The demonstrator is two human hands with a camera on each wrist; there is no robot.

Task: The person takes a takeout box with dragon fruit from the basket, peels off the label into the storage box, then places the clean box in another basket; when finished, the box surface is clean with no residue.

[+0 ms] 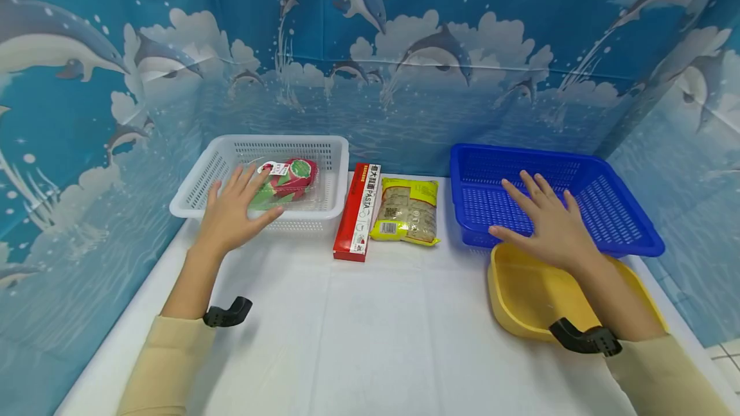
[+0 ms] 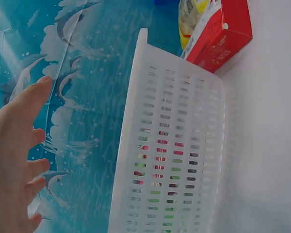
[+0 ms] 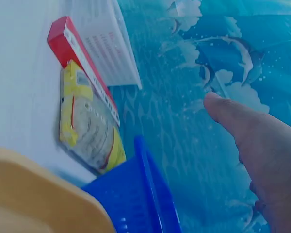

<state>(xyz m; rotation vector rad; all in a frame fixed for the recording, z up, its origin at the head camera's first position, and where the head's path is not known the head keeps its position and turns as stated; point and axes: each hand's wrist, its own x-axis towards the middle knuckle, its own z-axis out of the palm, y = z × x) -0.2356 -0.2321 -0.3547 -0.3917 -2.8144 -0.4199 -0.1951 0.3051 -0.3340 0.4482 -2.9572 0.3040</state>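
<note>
My left hand [image 1: 234, 210], fingers spread, hovers over the near left side of the white basket [image 1: 338, 207]. Inside that basket lies a clear-wrapped pack of dragon fruit [image 1: 297, 180], partly hidden by the hand. My right hand [image 1: 546, 220] is also spread, above the front of the blue basket [image 1: 471, 236] and the back of the yellow basin [image 1: 503, 307]. Neither hand holds anything. Between the baskets, a red and white pasta box [image 1: 357, 210] lies beside a yellow and clear bag [image 1: 406, 210] of pale contents. In the left wrist view, pink and green show through the white basket's slots [image 2: 165, 155].
A white cloth [image 1: 370, 339] covers the table. Behind and at both sides hangs a blue dolphin-print curtain [image 1: 393, 108], close to the backs of the baskets. The yellow basin stands against the front of the blue basket at the right edge.
</note>
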